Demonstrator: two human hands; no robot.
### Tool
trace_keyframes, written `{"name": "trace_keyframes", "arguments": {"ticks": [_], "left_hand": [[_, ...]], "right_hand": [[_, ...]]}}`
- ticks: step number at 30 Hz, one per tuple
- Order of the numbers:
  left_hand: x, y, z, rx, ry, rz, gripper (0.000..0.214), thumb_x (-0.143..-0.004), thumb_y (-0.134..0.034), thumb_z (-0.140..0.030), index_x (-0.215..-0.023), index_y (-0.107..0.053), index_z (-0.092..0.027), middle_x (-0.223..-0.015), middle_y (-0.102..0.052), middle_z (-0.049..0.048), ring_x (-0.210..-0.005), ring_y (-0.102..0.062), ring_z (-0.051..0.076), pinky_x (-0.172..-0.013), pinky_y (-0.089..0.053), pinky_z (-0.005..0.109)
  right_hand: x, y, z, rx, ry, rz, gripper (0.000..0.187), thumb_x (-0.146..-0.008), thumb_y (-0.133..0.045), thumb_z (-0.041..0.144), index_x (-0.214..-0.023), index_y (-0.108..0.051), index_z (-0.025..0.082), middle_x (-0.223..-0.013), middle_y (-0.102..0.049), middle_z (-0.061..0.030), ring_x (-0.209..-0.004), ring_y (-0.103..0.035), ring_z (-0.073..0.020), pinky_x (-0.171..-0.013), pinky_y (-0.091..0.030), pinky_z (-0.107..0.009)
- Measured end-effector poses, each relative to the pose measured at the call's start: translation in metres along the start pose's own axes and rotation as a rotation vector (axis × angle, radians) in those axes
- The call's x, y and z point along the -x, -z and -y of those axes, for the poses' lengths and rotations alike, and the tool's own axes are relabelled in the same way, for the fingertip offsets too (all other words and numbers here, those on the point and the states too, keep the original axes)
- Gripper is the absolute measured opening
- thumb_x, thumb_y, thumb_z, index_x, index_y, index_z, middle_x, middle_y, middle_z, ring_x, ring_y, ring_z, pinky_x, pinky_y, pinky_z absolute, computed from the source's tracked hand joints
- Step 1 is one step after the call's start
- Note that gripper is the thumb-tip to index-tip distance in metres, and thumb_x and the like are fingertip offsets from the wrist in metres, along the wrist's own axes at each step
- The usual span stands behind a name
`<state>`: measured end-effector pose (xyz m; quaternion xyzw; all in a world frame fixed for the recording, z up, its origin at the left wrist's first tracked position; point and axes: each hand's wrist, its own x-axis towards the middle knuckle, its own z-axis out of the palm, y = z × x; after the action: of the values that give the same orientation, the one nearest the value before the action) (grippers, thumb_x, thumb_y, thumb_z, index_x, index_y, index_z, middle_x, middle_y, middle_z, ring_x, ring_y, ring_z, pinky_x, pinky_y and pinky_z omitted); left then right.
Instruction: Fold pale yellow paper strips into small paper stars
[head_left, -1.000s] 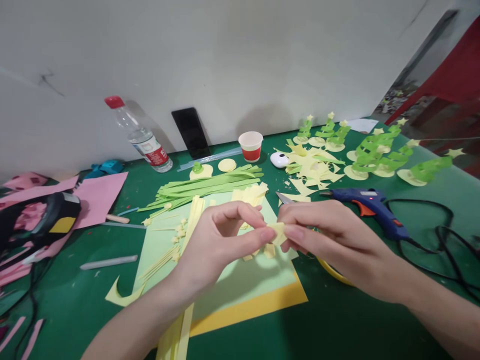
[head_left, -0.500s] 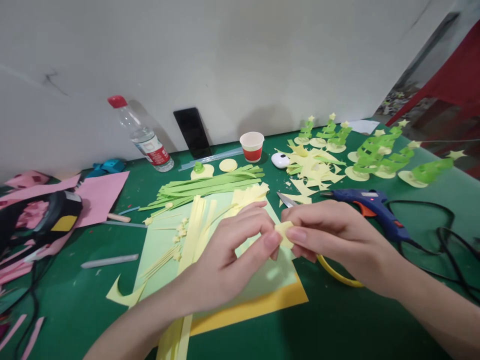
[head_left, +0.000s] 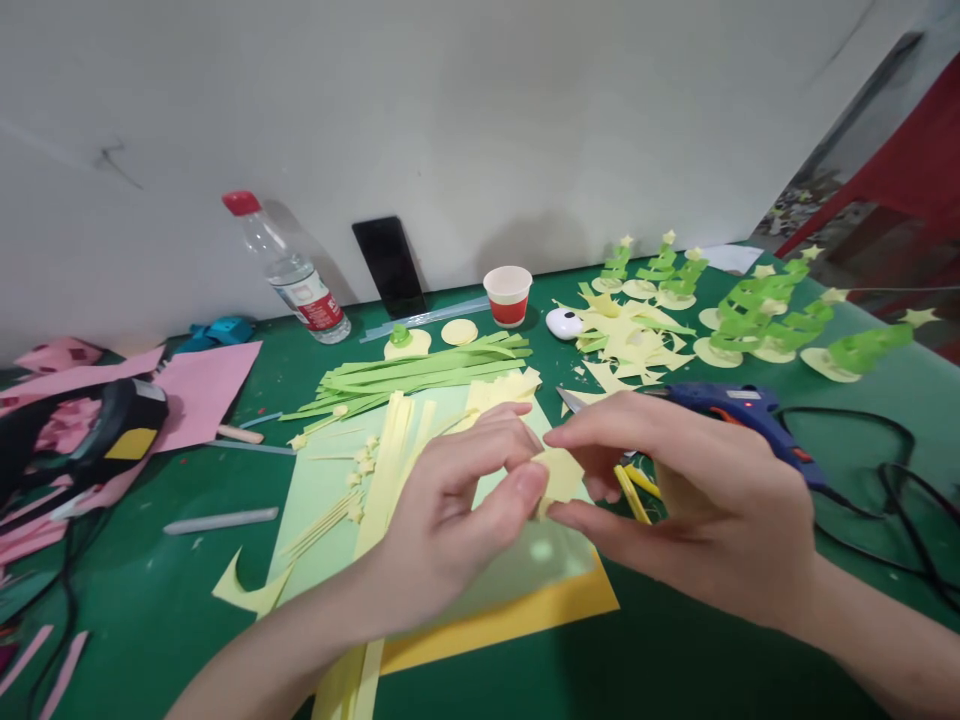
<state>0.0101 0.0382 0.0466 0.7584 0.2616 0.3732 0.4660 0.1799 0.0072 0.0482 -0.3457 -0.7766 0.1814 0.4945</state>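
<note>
Between the thumb and fingers of my left hand [head_left: 465,500] is a small pale yellow folded paper pentagon [head_left: 561,474]. My right hand [head_left: 705,500] is right beside it, thumb and index finger spread around the paper's upper and lower edges. Whether those fingertips touch it I cannot tell. Behind my right hand are scissors with yellow handles [head_left: 636,490], partly hidden. Under my hands are a light green sheet [head_left: 330,520] and an orange-yellow sheet [head_left: 517,620]. Long pale yellow paper strips [head_left: 390,460] and several tiny folded stars [head_left: 365,465] lie on the green sheet.
A blue glue gun [head_left: 750,405] with a black cord lies right. Spiral paper trees [head_left: 731,320] stand behind it, near paper scraps [head_left: 637,340]. Along the wall are a bottle [head_left: 307,295], phone [head_left: 390,265] and paper cup [head_left: 508,297]. Green strips [head_left: 412,370] lie in front.
My right thumb and index finger have spread apart from their pinch on the paper. More of the pentagon shows now, held by my left hand.
</note>
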Motion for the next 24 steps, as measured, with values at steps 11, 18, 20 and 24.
{"name": "trace_keyframes", "arguments": {"ticks": [11,18,20,24], "left_hand": [[-0.0034,-0.0028,-0.0054,0.092,0.1,-0.079,0.01,-0.082,-0.061,-0.021,-0.073,-0.057,-0.021,-0.072,-0.06,-0.0006,-0.073,-0.056,0.016,-0.076,-0.047,0.03],[-0.0049,-0.0009,-0.0078,0.152,0.228,-0.068,0.014,-0.08,-0.062,-0.021,-0.066,-0.059,-0.02,-0.068,-0.062,-0.0011,-0.069,-0.056,0.015,-0.073,-0.046,0.029],[-0.0049,-0.0005,-0.0071,0.182,0.231,-0.061,0.015,-0.081,-0.061,-0.021,-0.066,-0.059,-0.02,-0.067,-0.061,-0.0014,-0.069,-0.056,0.015,-0.072,-0.046,0.028],[-0.0045,-0.0006,-0.0052,0.22,0.222,-0.05,0.015,-0.082,-0.059,-0.021,-0.067,-0.06,-0.02,-0.067,-0.06,-0.0009,-0.069,-0.055,0.015,-0.071,-0.046,0.028]], "right_hand": [[-0.0037,0.0059,0.0015,0.214,0.097,0.017,0.019,-0.081,-0.055,0.006,-0.093,-0.058,0.021,-0.074,-0.07,-0.0011,-0.06,-0.063,-0.0115,-0.053,-0.052,-0.021],[-0.0039,0.0051,0.0013,0.338,0.167,0.024,0.016,-0.082,-0.055,0.008,-0.091,-0.057,0.021,-0.076,-0.073,-0.0031,-0.061,-0.066,-0.0126,-0.051,-0.051,-0.021],[-0.004,0.0058,0.0008,0.303,0.152,0.016,0.015,-0.081,-0.057,0.008,-0.09,-0.058,0.021,-0.078,-0.072,-0.0037,-0.058,-0.065,-0.0119,-0.05,-0.05,-0.021],[-0.0034,0.007,-0.0016,0.227,0.104,-0.006,0.016,-0.081,-0.056,0.009,-0.091,-0.059,0.021,-0.076,-0.069,-0.0024,-0.048,-0.057,-0.009,-0.045,-0.049,-0.021]]}}
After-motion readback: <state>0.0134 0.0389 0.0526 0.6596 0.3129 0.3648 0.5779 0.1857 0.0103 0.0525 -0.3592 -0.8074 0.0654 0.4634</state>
